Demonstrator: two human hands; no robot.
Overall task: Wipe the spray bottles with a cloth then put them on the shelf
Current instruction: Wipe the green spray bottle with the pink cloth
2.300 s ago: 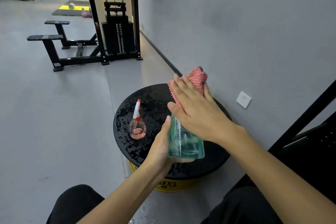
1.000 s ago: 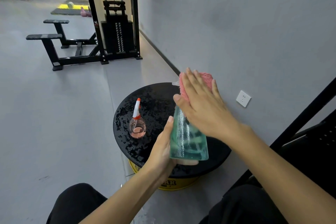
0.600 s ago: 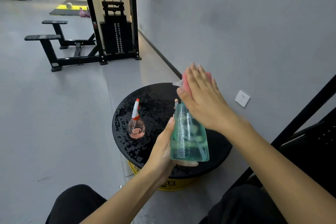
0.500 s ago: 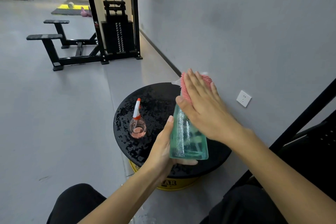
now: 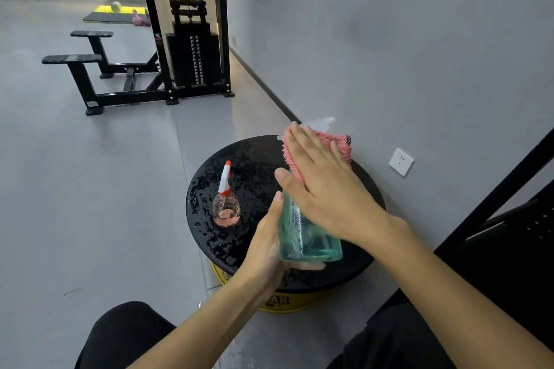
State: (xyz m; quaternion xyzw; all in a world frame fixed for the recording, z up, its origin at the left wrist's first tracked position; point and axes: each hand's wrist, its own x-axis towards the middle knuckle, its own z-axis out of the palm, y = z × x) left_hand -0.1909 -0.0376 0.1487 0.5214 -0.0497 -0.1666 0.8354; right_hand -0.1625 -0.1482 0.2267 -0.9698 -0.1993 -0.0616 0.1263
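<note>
Mid-wipe on green bottle (image 5: 308, 237). Left hand (image 5: 271, 244) cupped under and round the base, fingers (image 5: 302, 266) curled beneath, thumb up the near side; firm hold, bottle lifted clear over the near edge of the desk (image 5: 254, 159). Long axis leaning up and away twd the wall, white nozzle (image 5: 322, 122) poking out at the far top. Right hand (image 5: 322, 186) laid flat on upper half, fingers stretched out near-straight, not clenched, pressing pink cloth (image 5: 340, 144) against neck and shoulder. Cloth bunched under the palm, fringe showing past fingertips on far side. So: cloth hand on top, grip hand below, both on same bottle along its length.

Lower body looks streaky w/ droplets, prob. not done yet; next stroke likely down the axis twd left hand, or a twist by left hand to bring a new face up. Slippery when wet, base grip matters.

Pink bottle (image 5: 225, 207) upright on desk, left of the hands, well apart, untouched; red-white sprayer pointing up. Left hand nearer to it, but busy. Desk top wet, speckled all over.

Shelf: none clearly in reach here. Dark frame at right edge, can't tell if that's it. Judging: first of two bottles, wiping stage, placing not yet begun.
</note>
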